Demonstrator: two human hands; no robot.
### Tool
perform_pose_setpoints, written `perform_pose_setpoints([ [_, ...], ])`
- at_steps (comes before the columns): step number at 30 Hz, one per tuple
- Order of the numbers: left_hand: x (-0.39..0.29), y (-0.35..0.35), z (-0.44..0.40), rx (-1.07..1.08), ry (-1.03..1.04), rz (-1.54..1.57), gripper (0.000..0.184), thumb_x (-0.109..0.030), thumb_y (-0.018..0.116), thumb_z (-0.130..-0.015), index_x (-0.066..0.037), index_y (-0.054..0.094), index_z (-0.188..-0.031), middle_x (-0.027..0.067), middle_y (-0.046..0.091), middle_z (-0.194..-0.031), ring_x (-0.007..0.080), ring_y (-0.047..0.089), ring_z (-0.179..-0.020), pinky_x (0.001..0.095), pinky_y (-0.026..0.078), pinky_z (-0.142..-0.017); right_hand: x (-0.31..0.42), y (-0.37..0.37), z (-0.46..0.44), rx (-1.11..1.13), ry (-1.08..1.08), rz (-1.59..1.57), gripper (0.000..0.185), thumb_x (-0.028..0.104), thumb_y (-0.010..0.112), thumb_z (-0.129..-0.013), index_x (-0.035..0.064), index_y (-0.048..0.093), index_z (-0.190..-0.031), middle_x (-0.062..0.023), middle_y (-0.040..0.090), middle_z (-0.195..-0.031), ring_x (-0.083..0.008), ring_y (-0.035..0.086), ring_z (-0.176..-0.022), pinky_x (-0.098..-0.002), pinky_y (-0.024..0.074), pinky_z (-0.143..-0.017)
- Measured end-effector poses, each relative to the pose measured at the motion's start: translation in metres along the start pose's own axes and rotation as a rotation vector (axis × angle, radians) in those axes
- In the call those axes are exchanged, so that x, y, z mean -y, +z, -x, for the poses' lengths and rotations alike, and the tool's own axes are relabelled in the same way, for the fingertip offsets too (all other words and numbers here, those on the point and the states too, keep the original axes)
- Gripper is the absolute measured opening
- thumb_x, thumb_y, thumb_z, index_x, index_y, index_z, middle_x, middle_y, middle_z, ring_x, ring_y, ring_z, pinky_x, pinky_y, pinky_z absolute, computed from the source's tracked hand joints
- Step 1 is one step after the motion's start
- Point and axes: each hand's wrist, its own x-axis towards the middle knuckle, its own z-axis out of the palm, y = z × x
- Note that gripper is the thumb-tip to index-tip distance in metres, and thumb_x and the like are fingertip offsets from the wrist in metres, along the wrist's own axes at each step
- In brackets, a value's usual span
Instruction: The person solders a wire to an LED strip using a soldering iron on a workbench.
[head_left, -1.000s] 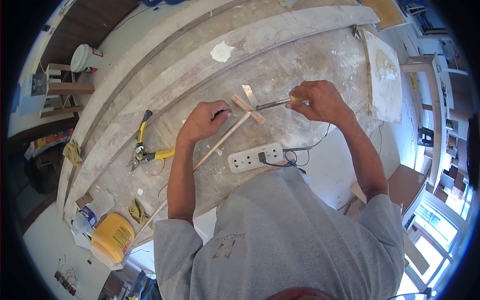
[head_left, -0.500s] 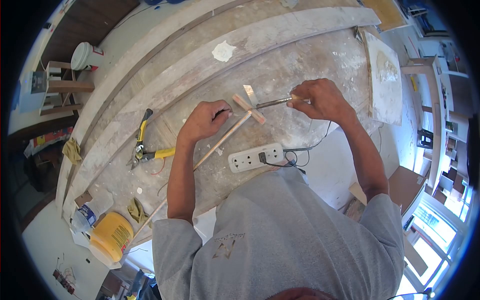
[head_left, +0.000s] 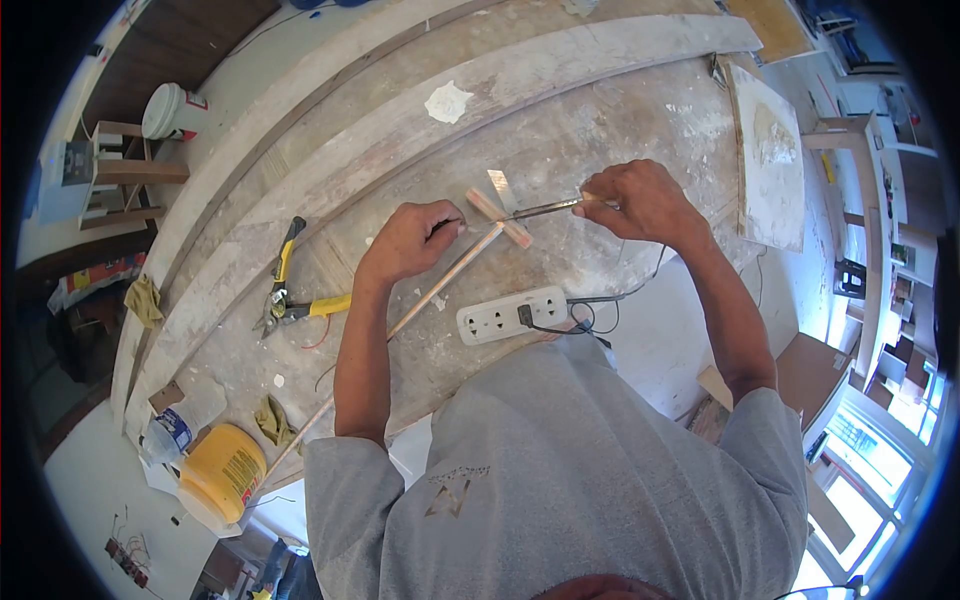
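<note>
My right hand (head_left: pixel 640 200) is closed around a soldering iron (head_left: pixel 545 209), its metal shaft pointing left. The iron's tip is at the upper end of a long thin copper-coloured rod (head_left: pixel 445 280), beside a small wooden strip (head_left: pixel 487 206). Whether tip and rod touch, I cannot tell. My left hand (head_left: pixel 410 240) is closed in a pinch just left of the rod's end; anything between its fingertips is too small to make out. The rod passes under my left forearm towards the lower left. A short flat pale strip (head_left: pixel 500 187) lies behind the joint.
A white power strip (head_left: pixel 512 315) with a plugged-in cord lies near my body. Yellow-handled snips (head_left: pixel 285 285) rest left of my left arm. A yellow tub (head_left: pixel 222 470), a plastic bottle (head_left: pixel 168 432) and a cloth (head_left: pixel 272 420) stand lower left. Long curved boards (head_left: pixel 400 130) cross behind.
My right hand has shifted slightly left and down, bringing the iron's tip closer to the rod's end. My left hand stays almost still.
</note>
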Motion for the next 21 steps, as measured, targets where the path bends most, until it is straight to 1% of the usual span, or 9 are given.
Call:
perform_pose_setpoints([
  [1,0.0001,0.0001,0.0,0.001,-0.007,-0.004,0.01,-0.01,0.065,-0.092,-0.001,0.069,-0.095,0.0182,0.07,-0.081,0.0336,0.066,-0.07,0.0404,0.051,-0.068,-0.0017,0.0018,-0.0003,0.0,0.0,0.0,0.04,0.044,0.067,-0.093,0.0067,0.076,-0.083,-0.0135,0.07,-0.072,-0.035,0.07,-0.072,-0.048,0.0534,-0.066],
  [3,0.0004,0.0003,0.0,0.001,-0.007,0.002,0.01,-0.01,0.065,-0.093,-0.001,0.069,-0.095,0.0182,0.07,-0.081,0.0337,0.066,-0.07,0.0405,0.051,-0.067,-0.0052,0.0053,-0.0011,0.008,-0.01,-0.002,0.043,0.045,0.066,-0.094,0.0058,0.075,-0.078,-0.0148,0.066,-0.064,-0.036,0.067,-0.065,-0.0488,0.0518,-0.063],
  [6,0.0008,0.0004,0.0001,0.005,-0.008,0.006,0.01,-0.01,0.065,-0.093,-0.001,0.069,-0.095,0.0182,0.07,-0.081,0.0337,0.066,-0.07,0.0405,0.051,-0.067,-0.0058,0.0049,-0.0018,0.05,0.009,-0.03,0.046,0.045,0.064,-0.096,0.0051,0.074,-0.076,-0.0156,0.063,-0.06,-0.0366,0.066,-0.061,-0.0493,0.0506,-0.062],
  [12,0.0022,0.0009,-0.0001,-0.001,0.012,0.012,0.011,-0.011,0.065,-0.093,-0.001,0.069,-0.096,0.0183,0.071,-0.081,0.034,0.067,-0.071,0.0408,0.051,-0.067,-0.0054,0.0052,-0.0024,0.106,0.057,-0.064,0.048,0.046,0.062,-0.097,0.005,0.074,-0.075,-0.0166,0.061,-0.057,-0.0375,0.065,-0.061,-0.0499,0.0504,-0.063],
  [21,-0.0014,-0.0004,0.0001,0.005,0.0,0.008,0.011,-0.011,0.065,-0.093,-0.001,0.069,-0.096,0.0184,0.07,-0.08,0.0337,0.066,-0.069,0.0406,0.05,-0.067,-0.0041,0.0039,-0.0009,0.095,0.057,-0.082,0.048,0.046,0.061,-0.097,0.0044,0.074,-0.078,-0.0168,0.06,-0.056,-0.038,0.065,-0.062,-0.0501,0.0515,-0.065],
])
